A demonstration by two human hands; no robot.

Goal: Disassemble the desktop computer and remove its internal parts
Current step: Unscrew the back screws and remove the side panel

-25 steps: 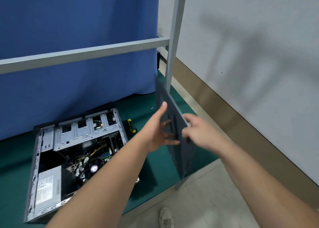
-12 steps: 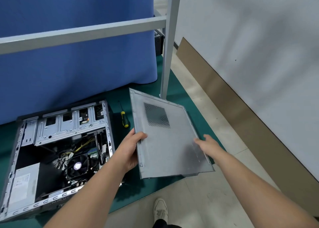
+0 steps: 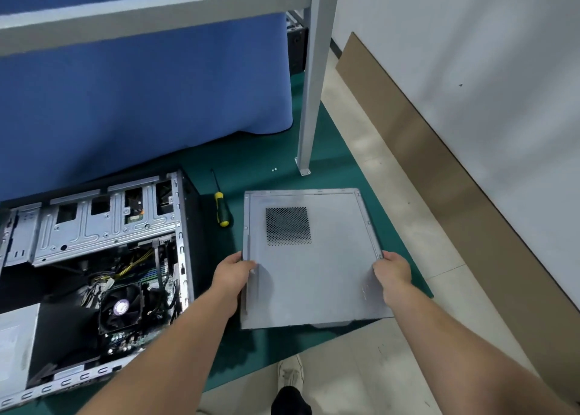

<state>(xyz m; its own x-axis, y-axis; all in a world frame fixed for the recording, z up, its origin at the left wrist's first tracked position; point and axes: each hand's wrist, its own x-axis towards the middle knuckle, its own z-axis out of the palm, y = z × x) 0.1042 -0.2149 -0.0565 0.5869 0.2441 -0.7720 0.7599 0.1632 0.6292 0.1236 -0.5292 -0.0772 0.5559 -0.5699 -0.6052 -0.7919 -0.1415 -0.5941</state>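
Above the green mat [image 3: 282, 163], I am holding the grey side panel [image 3: 314, 270]: my left hand [image 3: 233, 273] and right hand [image 3: 394, 271] are gripping its edges. I am seeing no readable writing on it.

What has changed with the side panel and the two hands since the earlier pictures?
The side panel went from standing on edge to lying flat, low over the green mat. Left hand and right hand shifted their grip to its opposite side edges. The open computer case and the screwdriver stayed put.
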